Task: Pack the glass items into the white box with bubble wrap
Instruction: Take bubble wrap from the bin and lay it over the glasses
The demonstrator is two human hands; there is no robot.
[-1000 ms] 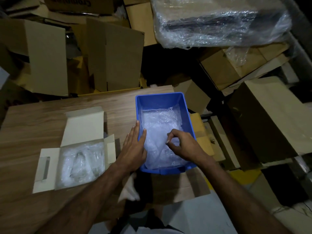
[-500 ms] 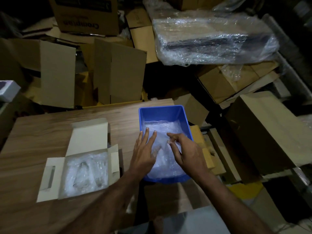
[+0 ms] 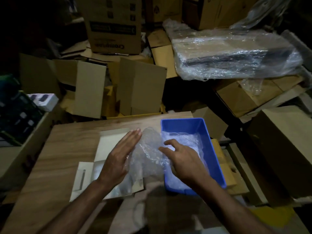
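At far left, beside the wooden table (image 3: pixel 70 149), dark printed cartons (image 3: pixel 18 114) and a small white carton (image 3: pixel 44 100) sit on a stack; their print is too blurred to read. On the table lies the white box (image 3: pixel 108 146), open, its lid flap folded away from the person and its long axis running from the near edge toward the far edge. Pale wrap shows inside it; any glass there cannot be made out. The left hand (image 3: pixel 120 159) hovers over the box, fingers straight and together, palm pressed flat against the left side of a bubble wrap bundle (image 3: pixel 146 154). The bundle is held up between both hands, above the gap between the box and the blue bin (image 3: pixel 209 149). Its long axis tilts away from the person. The right hand (image 3: pixel 183 159) touches its right side with spread, slightly bent fingers. More wrap lines the bin. Behind, an upside-down brown carton (image 3: pixel 113 26) reads "Crompton". Farther right lies a film-wrapped package (image 3: pixel 236 54).
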